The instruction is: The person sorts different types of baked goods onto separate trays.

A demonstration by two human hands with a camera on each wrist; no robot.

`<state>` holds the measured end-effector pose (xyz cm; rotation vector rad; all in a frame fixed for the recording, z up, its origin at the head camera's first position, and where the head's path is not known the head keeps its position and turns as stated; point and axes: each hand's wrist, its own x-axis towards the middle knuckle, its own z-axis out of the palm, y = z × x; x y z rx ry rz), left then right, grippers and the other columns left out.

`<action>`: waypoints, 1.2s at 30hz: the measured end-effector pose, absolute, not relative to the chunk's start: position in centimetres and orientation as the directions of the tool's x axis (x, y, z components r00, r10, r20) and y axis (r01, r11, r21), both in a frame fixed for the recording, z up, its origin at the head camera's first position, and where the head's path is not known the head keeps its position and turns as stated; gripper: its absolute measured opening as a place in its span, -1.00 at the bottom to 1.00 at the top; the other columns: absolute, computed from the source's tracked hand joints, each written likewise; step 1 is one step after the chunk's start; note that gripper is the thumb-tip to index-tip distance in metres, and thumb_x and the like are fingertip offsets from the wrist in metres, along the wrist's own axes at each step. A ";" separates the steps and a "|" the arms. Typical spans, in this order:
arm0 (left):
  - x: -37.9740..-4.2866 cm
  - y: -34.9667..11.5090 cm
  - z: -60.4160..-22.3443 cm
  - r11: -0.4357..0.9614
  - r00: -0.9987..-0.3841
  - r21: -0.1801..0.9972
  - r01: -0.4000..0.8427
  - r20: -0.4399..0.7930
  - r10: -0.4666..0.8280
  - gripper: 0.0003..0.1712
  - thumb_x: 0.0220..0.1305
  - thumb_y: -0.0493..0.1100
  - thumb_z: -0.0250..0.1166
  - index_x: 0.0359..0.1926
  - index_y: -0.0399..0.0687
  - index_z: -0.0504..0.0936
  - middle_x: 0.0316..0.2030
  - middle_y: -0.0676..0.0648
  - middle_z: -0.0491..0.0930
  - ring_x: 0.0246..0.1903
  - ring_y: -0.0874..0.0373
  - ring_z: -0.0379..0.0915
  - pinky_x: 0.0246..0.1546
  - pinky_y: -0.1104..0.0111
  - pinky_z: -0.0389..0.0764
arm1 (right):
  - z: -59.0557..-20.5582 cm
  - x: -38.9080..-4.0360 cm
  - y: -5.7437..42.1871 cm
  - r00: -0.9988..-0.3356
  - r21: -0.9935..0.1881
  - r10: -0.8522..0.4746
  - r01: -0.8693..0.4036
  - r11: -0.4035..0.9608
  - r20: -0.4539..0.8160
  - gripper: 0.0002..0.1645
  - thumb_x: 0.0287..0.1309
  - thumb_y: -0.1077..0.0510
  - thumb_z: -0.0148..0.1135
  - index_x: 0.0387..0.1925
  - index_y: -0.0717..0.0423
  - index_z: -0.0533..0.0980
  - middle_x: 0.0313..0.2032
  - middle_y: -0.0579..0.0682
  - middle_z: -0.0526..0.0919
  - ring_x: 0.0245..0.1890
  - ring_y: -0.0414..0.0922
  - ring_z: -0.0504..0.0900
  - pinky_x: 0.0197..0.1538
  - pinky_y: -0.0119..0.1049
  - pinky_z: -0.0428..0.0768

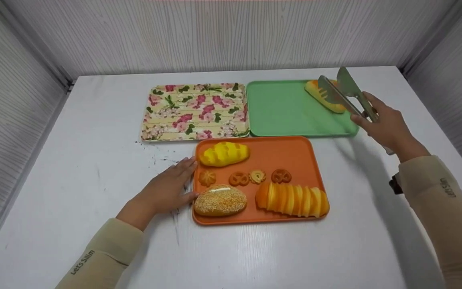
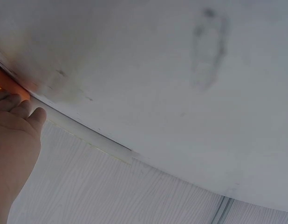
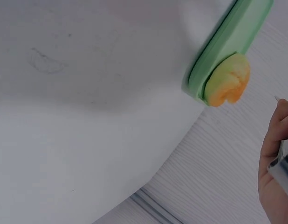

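My right hand [image 1: 387, 122] grips a pair of metal tongs [image 1: 357, 94], whose two arms stand apart over the green tray [image 1: 279, 108]. Beneath the tongs, a long toy bread [image 1: 324, 98] lies in that tray's far right corner; the right wrist view shows its orange end [image 3: 228, 81] against the rim. My left hand [image 1: 167, 188] lies with fingers extended, touching the left edge of the orange tray [image 1: 287, 152]. On the orange tray are a yellow bread [image 1: 225, 154], a sesame bun [image 1: 220, 200], a sliced loaf [image 1: 293, 200] and several small cookies [image 1: 258, 176].
A floral tray [image 1: 195, 112] sits left of the green one, both behind the orange tray. The white table [image 1: 74, 168] has dark scuffs near the left hand. Wood-grain panels [image 1: 215, 36] rise at the back and both sides.
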<state>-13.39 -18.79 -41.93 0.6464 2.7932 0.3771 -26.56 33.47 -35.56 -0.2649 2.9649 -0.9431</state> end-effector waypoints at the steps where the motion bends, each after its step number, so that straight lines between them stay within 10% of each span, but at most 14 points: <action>1: -13.4 -18.8 -41.9 0.869 -0.870 0.303 0.392 -0.185 0.457 -0.09 0.34 0.22 0.08 0.49 -0.12 -0.06 0.48 -0.05 -0.16 0.43 0.00 -0.23 0.35 0.04 -0.02 | -35.5 -26.2 33.3 -0.985 -0.577 -0.173 -0.157 0.801 0.029 -0.04 0.23 -0.32 0.05 0.51 -0.17 -0.08 0.02 0.24 0.46 -0.38 0.11 0.64 -0.16 0.07 0.50; 13: -13.4 -18.8 -41.9 0.865 -0.867 0.302 0.400 -0.183 0.464 -0.08 0.33 0.21 0.10 0.49 -0.15 -0.04 0.48 -0.07 -0.14 0.43 -0.01 -0.23 0.36 0.05 -0.03 | -35.0 -21.8 31.5 -0.947 -0.557 -0.317 -0.291 0.778 0.052 -0.19 0.24 -0.13 0.20 0.44 -0.45 0.07 -0.06 0.20 0.58 -0.37 0.07 0.58 -0.31 -0.08 0.51; 20: -13.5 -18.8 -42.0 0.865 -0.865 0.303 0.400 -0.188 0.466 -0.08 0.33 0.19 0.12 0.49 -0.15 -0.04 0.48 -0.06 -0.14 0.43 -0.01 -0.23 0.36 0.05 -0.04 | -34.8 -19.6 31.2 -0.910 -0.564 -0.414 -0.353 0.747 0.022 -0.17 0.20 -0.04 0.27 0.44 -0.34 0.13 -0.49 0.08 0.48 -0.61 -0.07 0.40 -0.55 -0.29 0.41; 36: -13.5 -18.7 -41.8 0.878 -0.869 0.292 0.380 -0.212 0.447 -0.08 0.34 0.21 0.09 0.50 -0.11 -0.08 0.48 -0.03 -0.18 0.44 0.02 -0.26 0.36 0.07 -0.05 | -35.0 -15.5 30.1 -0.737 -0.588 -0.676 -0.543 0.599 -0.008 -0.19 0.14 0.09 0.35 0.40 -0.17 0.25 -0.33 -0.19 0.56 -0.69 -0.30 0.37 -0.63 -0.40 0.42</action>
